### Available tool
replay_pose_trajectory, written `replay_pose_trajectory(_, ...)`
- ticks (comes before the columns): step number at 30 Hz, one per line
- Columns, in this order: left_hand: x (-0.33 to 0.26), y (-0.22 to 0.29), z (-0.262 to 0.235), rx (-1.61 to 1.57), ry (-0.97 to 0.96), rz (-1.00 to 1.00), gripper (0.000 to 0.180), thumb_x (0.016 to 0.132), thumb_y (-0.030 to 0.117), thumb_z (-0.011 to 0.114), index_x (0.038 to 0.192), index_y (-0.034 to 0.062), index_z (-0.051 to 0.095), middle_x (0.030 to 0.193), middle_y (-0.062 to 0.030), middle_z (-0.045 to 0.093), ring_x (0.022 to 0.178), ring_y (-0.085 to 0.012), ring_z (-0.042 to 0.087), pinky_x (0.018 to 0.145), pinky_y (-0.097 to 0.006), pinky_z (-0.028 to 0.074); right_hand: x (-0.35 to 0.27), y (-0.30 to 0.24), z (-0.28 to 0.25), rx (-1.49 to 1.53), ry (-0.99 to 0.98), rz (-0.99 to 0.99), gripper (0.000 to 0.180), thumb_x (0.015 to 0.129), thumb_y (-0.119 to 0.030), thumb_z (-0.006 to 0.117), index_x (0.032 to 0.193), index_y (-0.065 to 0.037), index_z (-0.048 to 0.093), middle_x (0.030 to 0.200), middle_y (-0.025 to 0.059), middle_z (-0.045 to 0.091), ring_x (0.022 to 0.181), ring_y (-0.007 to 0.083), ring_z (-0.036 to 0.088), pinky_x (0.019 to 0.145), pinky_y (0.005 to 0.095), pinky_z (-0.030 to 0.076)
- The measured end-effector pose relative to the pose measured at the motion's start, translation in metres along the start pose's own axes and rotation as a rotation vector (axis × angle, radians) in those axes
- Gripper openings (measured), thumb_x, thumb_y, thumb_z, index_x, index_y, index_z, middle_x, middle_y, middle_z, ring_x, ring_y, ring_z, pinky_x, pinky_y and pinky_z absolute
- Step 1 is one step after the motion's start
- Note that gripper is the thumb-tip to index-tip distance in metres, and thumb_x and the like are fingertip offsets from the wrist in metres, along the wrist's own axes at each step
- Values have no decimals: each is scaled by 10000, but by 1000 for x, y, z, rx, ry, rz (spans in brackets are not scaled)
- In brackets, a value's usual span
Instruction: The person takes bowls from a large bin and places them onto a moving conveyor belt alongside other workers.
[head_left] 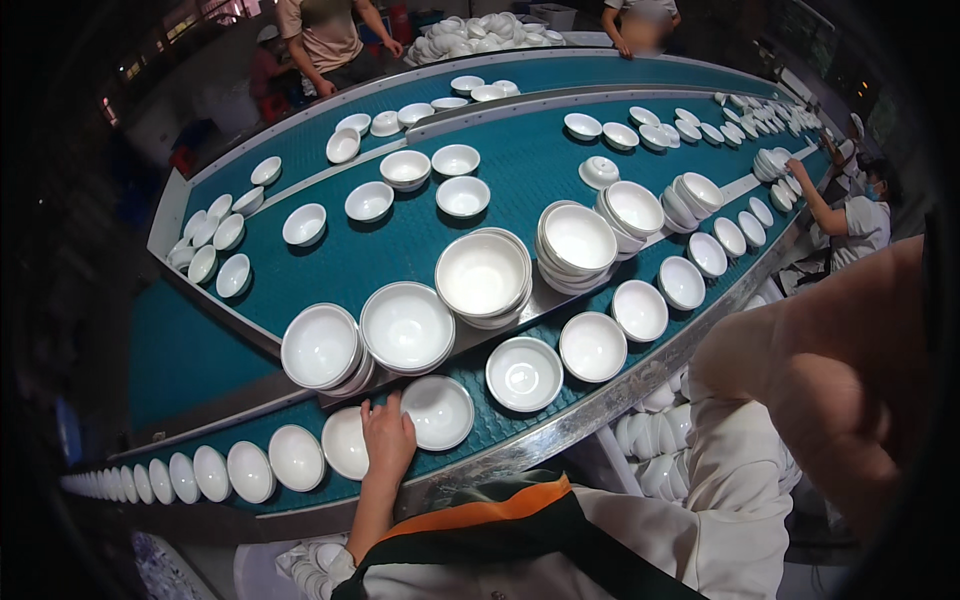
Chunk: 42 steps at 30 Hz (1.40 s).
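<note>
My left hand point(387, 440) reaches over the narrow near belt, its fingers closed at the left rim of a white bowl point(440, 413). Another white bowl point(344, 443) lies just left of that hand, partly covered by it. Looming very large and dark at the right edge is my right hand point(840, 390), raised close to the camera; its fingers are too blurred to read, and I see nothing in it. Past my left hand, stacks of white bowls stand on the divider, including a left stack point(320, 346) and a taller stack point(484, 275).
Bowls in a row line the near belt point(470, 462) on both sides. Scattered bowls ride the wide green belt point(530, 200) beyond. A co-worker point(860, 215) handles stacked bowls at far right; two people stand behind near a bowl heap point(480, 40). Below the metal rail sits a bowl-filled crate point(655, 440).
</note>
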<state>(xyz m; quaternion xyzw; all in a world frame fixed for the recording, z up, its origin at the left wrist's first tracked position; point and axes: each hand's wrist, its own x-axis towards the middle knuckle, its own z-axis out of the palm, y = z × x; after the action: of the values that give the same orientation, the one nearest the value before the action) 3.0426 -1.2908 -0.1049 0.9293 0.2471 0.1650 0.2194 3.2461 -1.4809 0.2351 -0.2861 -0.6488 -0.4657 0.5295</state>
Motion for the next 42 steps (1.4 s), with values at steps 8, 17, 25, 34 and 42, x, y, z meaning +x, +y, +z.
replay_pose_trajectory(8, -19, -43, -9, -129, 209, 3, 451, 693, 32, 653, 1118, -32, 518, 1010, -216, 530, 984, -386, 482, 967, -488, 330, -171, -80, 3, -248, -277, 985, 296, 843, -83, 593, 1116, 14, 535, 1084, 162, 609, 1017, 269, 569, 845, 365, 460)
replay_pose_trajectory(17, -5, -55, 27, -162, -114, 36, 460, 738, 162, 654, 1132, -36, 525, 924, -241, 584, 939, -369, 532, 968, -506, 317, -290, -181, 52, -295, -1118, 1359, 362, 804, -182, 633, 1115, -8, 568, 943, 163, 634, 855, 337, 590, 759, 405, 467)
replay_pose_trajectory(25, -17, -90, 12, -106, 28, 8, 441, 689, 11, 605, 1110, -66, 501, 971, -262, 519, 1005, -420, 461, 929, -501, 326, -309, -201, 78, -75, -1245, 1233, 372, 791, -12, 520, 1161, -6, 559, 951, 141, 638, 885, 287, 597, 802, 373, 461)
replay_pose_trajectory(34, 1, -57, 36, -137, -69, 151, 451, 721, 68, 651, 1134, -60, 524, 923, -243, 591, 941, -398, 534, 990, -486, 304, -309, -183, 101, -2, -829, 1244, 306, 870, -155, 563, 1149, -30, 563, 1034, 151, 607, 949, 310, 576, 833, 389, 449)
replay_pose_trajectory(42, -13, -117, 29, -122, 30, 120, 425, 729, 43, 611, 1130, -69, 529, 919, -249, 565, 930, -410, 495, 931, -487, 329, -310, -195, 85, -232, -1015, 1272, 283, 818, -118, 595, 1083, -22, 572, 971, 136, 615, 938, 302, 571, 875, 395, 421)
